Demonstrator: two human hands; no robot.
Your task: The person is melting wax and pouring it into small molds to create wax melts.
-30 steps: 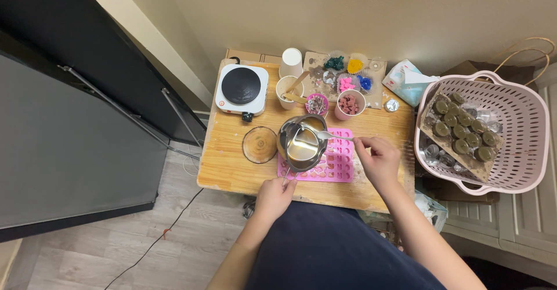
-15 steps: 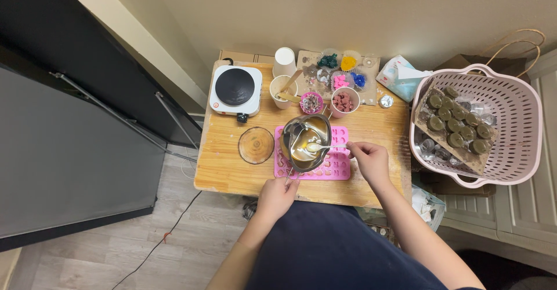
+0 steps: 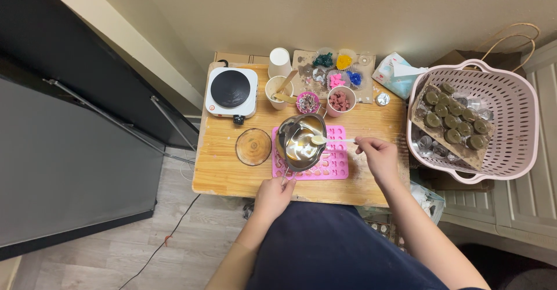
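Hands (image 3: 378,157) hold spoon (image 3: 325,141), seemingly over metal pot (image 3: 299,142).

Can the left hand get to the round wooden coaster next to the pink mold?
Probably yes, but not right now. The left hand is gripping the handle of the metal pot. The round wooden coaster lies bare on the table, just beyond that hand, with nothing between them.

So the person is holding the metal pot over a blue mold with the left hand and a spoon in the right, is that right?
Not quite: the mold is pink, not blue, as the head view shows. The rest holds: the left hand grips the handle of the metal pot over the mold, and the right hand holds a spoon whose bowl sits at the pot's rim.
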